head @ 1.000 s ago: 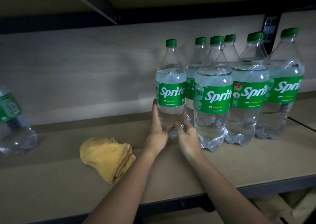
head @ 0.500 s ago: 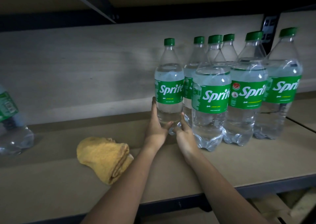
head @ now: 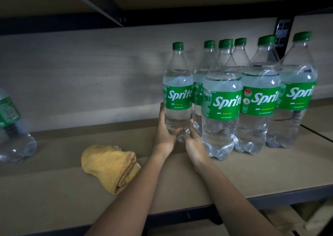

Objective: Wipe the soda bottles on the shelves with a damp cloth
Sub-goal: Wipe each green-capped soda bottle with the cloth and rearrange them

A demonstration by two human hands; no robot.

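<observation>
1. Head view, centre of the frame: the left hand [head: 164,136] and right hand [head: 193,142] cup the lower part of one Sprite bottle [head: 178,93], one hand on each side. Left fingers run straight up its left flank to the label's lower edge; thumb lies on the front near the base. Right-hand fingers are partly hidden between this bottle and its neighbour, so how tightly that hand grips cannot be told; both hands touch the plastic.
2. The held bottle stands upright, green cap on, at the left end of the bottle group [head: 257,95] in the right half of the frame. The group holds about five more upright Sprite bottles, clear with green labels and caps, packed touching or just beside each other in two rows.
3. Yellow cloth [head: 110,165], folded and bunched, lies on the shelf board [head: 54,196] in the lower left-centre of the frame, near the left forearm, apart from both hands and from the bottles.
4. Far left edge: another bottle [head: 12,129], tilted, cut off by the frame, well apart from the group.
5. Behind everything is a pale back panel [head: 81,77]; a dark metal shelf frame [head: 100,3] crosses the top.
</observation>
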